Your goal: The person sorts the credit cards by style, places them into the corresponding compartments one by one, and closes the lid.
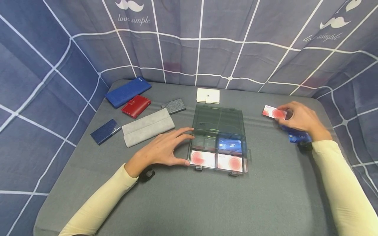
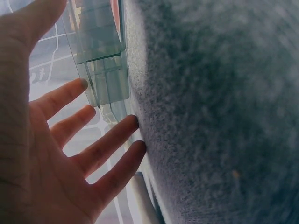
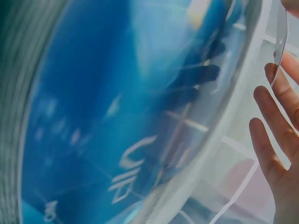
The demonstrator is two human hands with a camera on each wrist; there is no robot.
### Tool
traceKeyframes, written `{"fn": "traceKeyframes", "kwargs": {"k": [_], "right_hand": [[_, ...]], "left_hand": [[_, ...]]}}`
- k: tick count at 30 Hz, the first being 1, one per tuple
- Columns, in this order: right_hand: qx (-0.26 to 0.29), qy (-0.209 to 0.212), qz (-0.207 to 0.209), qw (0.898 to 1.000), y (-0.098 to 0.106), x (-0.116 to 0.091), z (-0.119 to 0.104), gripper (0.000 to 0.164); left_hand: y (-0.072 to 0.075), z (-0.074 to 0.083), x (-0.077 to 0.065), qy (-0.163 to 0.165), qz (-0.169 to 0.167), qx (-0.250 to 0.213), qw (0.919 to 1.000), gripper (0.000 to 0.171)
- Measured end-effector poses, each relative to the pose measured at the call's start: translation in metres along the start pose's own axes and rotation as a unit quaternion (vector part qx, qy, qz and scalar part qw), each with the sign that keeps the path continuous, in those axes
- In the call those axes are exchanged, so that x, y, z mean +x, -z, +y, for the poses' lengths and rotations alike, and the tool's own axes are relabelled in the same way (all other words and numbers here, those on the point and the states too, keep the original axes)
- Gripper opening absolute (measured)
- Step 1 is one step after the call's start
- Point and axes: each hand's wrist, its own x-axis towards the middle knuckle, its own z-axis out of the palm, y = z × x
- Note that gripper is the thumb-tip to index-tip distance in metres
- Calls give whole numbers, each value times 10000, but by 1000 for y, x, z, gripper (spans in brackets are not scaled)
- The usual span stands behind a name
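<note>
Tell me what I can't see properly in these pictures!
Head view: the exact number of blue cards near the right hand; that hand covers part of them.
Head view: small print on the red-and-white card; too small, and fingers cover part.
Left wrist view: part of the see-through box; cut off by the top edge.
Right wrist view: faint pale marks on the close-up blue card; blurred.

White "love simple" is printed beneath a moustache (image 1: pixel 129 5) on the gridded cloth (image 1: pixel 189 49); towards the right, "simple" repeats, its preceding word distorted. "VIP" marks the blue card (image 1: pixel 231 145) inside the case (image 1: pixel 218 119) and another blue card (image 1: pixel 298 138) at right. The red-and-white card (image 1: pixel 270 112) bears lettering too small to read.
</note>
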Motion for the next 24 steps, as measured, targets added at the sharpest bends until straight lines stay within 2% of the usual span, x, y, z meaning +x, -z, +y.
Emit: {"fn": "traceKeyframes", "kwargs": {"k": [16, 24], "right_hand": [[-71, 464, 196, 9987, -2, -6, -57, 49], [-69, 994, 507, 9937, -7, -7, -88, 47]], "left_hand": [[2, 1, 0, -83, 46, -54, 9999, 94], [3, 2, 0, -68, 9, -96, 9999, 93]]}}
